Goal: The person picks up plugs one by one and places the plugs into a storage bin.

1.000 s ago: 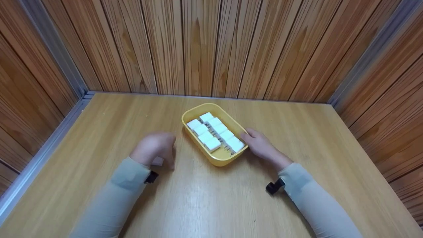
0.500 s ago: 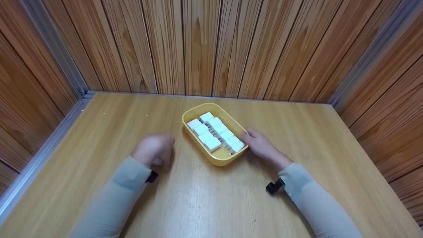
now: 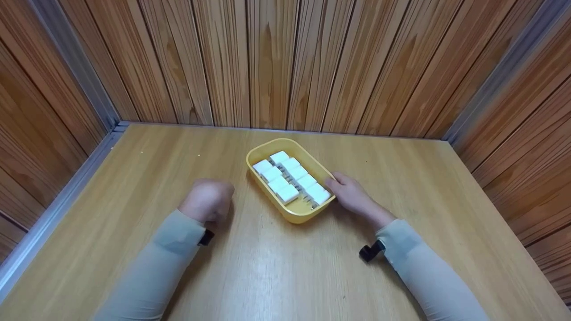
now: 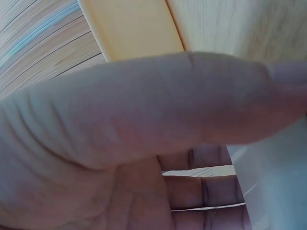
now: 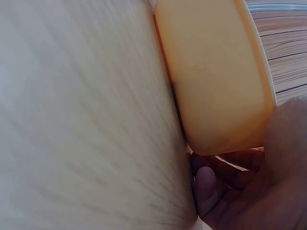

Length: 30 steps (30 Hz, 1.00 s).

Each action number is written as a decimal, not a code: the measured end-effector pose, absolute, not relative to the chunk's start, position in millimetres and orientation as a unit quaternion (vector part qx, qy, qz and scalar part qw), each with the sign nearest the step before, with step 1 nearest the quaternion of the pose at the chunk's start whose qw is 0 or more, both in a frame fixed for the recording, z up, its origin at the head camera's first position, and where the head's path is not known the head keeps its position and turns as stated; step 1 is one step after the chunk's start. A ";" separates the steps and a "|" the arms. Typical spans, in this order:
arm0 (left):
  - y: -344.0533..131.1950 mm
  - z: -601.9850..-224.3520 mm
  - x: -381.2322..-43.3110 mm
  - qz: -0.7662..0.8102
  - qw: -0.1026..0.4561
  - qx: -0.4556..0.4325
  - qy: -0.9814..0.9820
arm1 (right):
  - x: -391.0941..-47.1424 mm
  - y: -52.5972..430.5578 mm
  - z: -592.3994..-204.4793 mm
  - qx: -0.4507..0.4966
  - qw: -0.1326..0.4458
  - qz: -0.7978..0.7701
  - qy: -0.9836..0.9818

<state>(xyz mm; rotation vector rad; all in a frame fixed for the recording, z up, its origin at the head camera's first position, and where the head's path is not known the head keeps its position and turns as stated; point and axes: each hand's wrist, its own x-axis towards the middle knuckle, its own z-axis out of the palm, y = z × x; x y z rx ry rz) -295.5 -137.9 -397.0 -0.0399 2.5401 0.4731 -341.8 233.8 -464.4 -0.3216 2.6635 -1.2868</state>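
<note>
In the head view, a yellow tray (image 3: 299, 218) sits on the table at an angle, with two rows of white square pieces (image 3: 287, 194) inside. Small metal-looking parts show along the sides of these pieces. My right hand (image 3: 355, 196) grips the tray's near right corner, thumb over the rim and fingers outside the wall (image 5: 218, 76). Left of the tray, my left hand (image 3: 206, 200) is low over the table, its back to the head camera. Between thumb and fingers it holds a white piece (image 4: 278, 179), cut off by the left wrist view's edge and mostly hidden.
A wooden table (image 3: 276, 276) spreads beneath both hands. Wood-panelled walls (image 3: 267, 67) enclose it at the back and sides, with metal rails in the corners. Tiny light specks (image 3: 199, 155) lie on the tabletop at the back left.
My left hand has turned and curled in slightly, so the pale piece that showed beneath it is now hidden in the head view. Right hand and tray have stayed put.
</note>
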 end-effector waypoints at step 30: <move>-135.5 -402.0 -311.0 0.038 0.175 0.123 0.976 | -346.7 234.2 -468.5 -0.127 0.067 -0.442 0.886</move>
